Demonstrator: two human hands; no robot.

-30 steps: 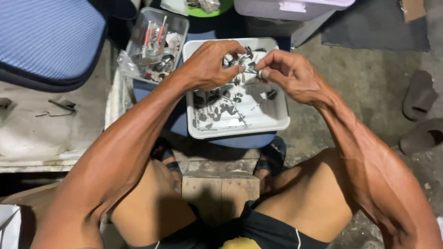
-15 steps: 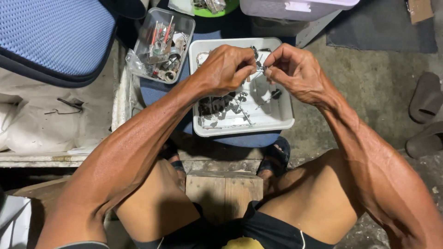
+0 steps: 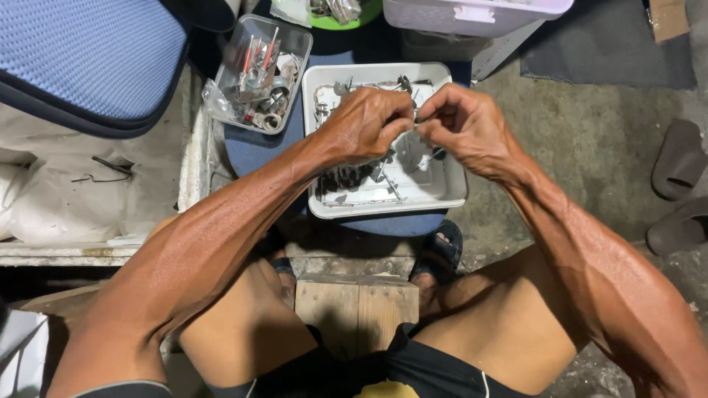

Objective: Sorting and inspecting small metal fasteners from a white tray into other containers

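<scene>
Pinching a small metal part (image 3: 417,124) between them, the fingertips of the left hand (image 3: 366,125) and right hand (image 3: 466,125) meet at upper centre; the part is thin, grey and mostly hidden. Directly below lies a white tray (image 3: 450,193) of metal pieces on a blue stool seat (image 3: 254,147). A clear plastic box (image 3: 259,74) sits upper left. Concrete floor (image 3: 590,125) extends right, with dark sandals (image 3: 678,158) at the right edge.

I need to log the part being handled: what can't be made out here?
Head view only:
- Small metal piece: pinched between left hand and right hand, too small to identify.
- White tray: contents partly hidden by both hands.
- Lavender bin: cut off by top edge.
</scene>
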